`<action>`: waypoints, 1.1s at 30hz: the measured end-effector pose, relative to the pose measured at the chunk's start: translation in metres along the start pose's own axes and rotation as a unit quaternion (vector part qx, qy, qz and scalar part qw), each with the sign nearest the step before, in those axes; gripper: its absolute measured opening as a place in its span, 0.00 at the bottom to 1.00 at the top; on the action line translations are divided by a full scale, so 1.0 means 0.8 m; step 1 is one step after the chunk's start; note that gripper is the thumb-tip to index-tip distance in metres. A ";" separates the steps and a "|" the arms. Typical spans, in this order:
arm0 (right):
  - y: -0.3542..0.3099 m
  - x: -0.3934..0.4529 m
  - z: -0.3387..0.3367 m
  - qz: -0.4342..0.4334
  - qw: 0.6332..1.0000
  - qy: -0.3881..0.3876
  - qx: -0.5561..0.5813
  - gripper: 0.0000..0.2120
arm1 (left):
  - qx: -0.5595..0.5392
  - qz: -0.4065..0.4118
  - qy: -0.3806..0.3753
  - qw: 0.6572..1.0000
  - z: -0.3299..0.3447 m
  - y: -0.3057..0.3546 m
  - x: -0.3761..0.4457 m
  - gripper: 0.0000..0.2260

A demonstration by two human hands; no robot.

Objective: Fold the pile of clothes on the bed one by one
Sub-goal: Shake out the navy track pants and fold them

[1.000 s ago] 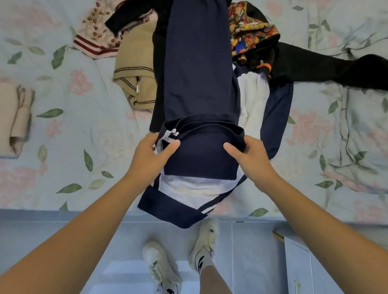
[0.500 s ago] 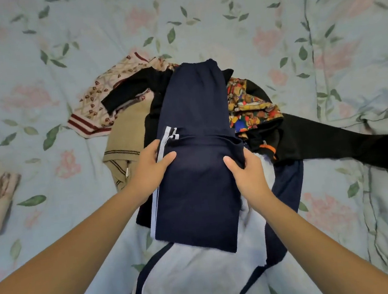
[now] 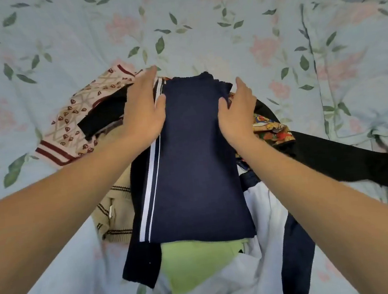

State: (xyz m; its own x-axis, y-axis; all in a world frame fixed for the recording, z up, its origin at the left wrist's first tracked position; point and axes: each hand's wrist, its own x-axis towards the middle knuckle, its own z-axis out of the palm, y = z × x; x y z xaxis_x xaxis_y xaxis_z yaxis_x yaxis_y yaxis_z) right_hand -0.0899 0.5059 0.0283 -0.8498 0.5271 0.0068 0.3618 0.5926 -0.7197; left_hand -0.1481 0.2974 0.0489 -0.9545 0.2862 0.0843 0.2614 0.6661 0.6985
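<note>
- The folded navy trousers (image 3: 191, 161), with white stripes down their left edge, lie on top of the pile of clothes (image 3: 126, 202) in the middle of the floral bedspread (image 3: 199, 32).
- The left hand (image 3: 141, 111) lies flat with straight fingers at the trousers' far left corner, thumb on the navy cloth beside the stripe; it grasps nothing.
- The right hand (image 3: 238, 110) rests at the far right edge, thumb on top of the fabric; its fingers run over the edge, and whether they curl under the fold cannot be told.
- The trousers stretch from between the two hands back toward the person, their near end over a light green garment (image 3: 196, 262) and a white garment (image 3: 267, 247).
- A patterned cream sweater (image 3: 70, 127) lies to the left, and a black garment (image 3: 347, 165) trails to the right.
</note>
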 end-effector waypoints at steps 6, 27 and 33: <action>0.075 -0.188 -0.011 -0.222 0.942 -0.236 -0.091 0.32 | 0.140 0.222 -0.190 0.946 0.008 -0.046 -0.224 0.29; 0.149 -0.331 -0.093 -0.350 0.884 -0.212 -0.227 0.40 | 0.268 0.294 -0.132 0.908 -0.002 -0.063 -0.357 0.36; 0.158 -0.445 -0.133 -0.365 0.859 -0.240 -0.268 0.39 | 0.260 0.259 -0.226 0.902 -0.020 -0.045 -0.474 0.40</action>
State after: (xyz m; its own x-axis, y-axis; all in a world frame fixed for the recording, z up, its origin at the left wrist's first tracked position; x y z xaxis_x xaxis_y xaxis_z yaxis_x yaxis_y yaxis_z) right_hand 0.2990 0.4580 0.0092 -0.9391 -0.3386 -0.0592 -0.3183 0.9217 -0.2219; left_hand 0.2018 0.1536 0.0035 -0.5586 0.8258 -0.0770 0.8006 0.5612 0.2100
